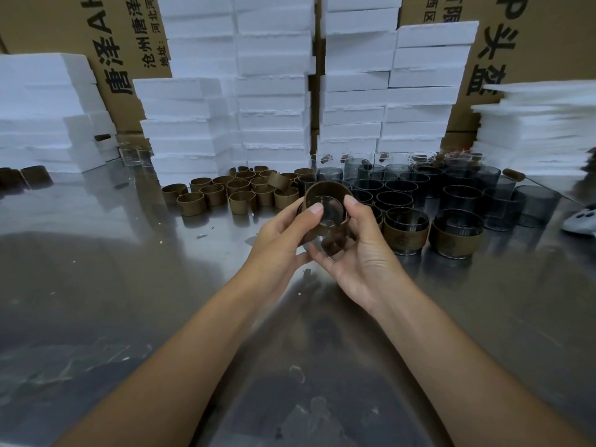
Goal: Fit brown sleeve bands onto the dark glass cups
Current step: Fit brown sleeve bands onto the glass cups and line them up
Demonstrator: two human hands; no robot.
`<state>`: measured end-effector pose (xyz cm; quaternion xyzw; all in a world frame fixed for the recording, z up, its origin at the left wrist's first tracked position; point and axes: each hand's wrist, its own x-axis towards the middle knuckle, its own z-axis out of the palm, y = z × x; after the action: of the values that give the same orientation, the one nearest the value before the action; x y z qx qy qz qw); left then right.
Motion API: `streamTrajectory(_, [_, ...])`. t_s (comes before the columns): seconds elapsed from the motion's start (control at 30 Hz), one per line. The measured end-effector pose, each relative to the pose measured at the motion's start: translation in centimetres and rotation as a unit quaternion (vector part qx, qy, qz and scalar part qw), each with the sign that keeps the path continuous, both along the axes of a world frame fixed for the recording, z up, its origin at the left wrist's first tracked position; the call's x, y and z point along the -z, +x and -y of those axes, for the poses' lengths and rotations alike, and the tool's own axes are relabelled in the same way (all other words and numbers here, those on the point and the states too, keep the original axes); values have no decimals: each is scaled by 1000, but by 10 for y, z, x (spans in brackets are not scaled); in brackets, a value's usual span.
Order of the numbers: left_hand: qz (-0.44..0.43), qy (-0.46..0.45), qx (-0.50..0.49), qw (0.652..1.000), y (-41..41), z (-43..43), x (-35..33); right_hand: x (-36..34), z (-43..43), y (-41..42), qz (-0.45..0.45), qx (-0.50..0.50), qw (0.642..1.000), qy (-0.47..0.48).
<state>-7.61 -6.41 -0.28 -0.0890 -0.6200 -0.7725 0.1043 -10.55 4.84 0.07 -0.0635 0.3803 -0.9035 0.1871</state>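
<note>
Hands meet above the middle of the steel table [129, 285]: the left hand [280, 241] and the right hand [366, 253] both grasp one dark glass cup [326, 211], thumbs at its upper rim and fingers curled beneath. A brown sleeve band [327, 186] wraps its wall. Loose bands [225, 191] stand toward the far edge, left of bare dark cups [403, 188]. Two banded cups [407, 233] sit just right of the hands. White foam blocks [274, 91] are stacked along the far edge.

Dim, cool light w/ soft glare on steel table [129, 285]; foam stack [541, 130] at rt edge blurred, wide-angle bending.
</note>
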Motion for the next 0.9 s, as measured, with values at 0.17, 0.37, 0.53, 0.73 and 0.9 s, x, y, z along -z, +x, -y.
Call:
streamTrajectory(0.17, [-16, 13, 3, 1000, 0, 1, 1, -2, 0, 1, -12, -4, 999, -35])
streamTrajectory(0.37, [-14, 8, -21, 1000, 1, 0, -1, -2, 0, 1, -13, 4, 1000, -24])
streamTrajectory(0.53, [-11, -3, -31, 999, 3, 0, -3, 1, -1, 1, -28, 7, 999, -12])
streamTrajectory(0.73, [-10, -5, -39, 999, 1, 1, -2, 4, -2, -1, -32, 14, 999, 3])
streamTrajectory(0.9, [-20, -18, -45, 999, 0, 2, -1, 3, -4, -2, -33, 12, 999, 13])
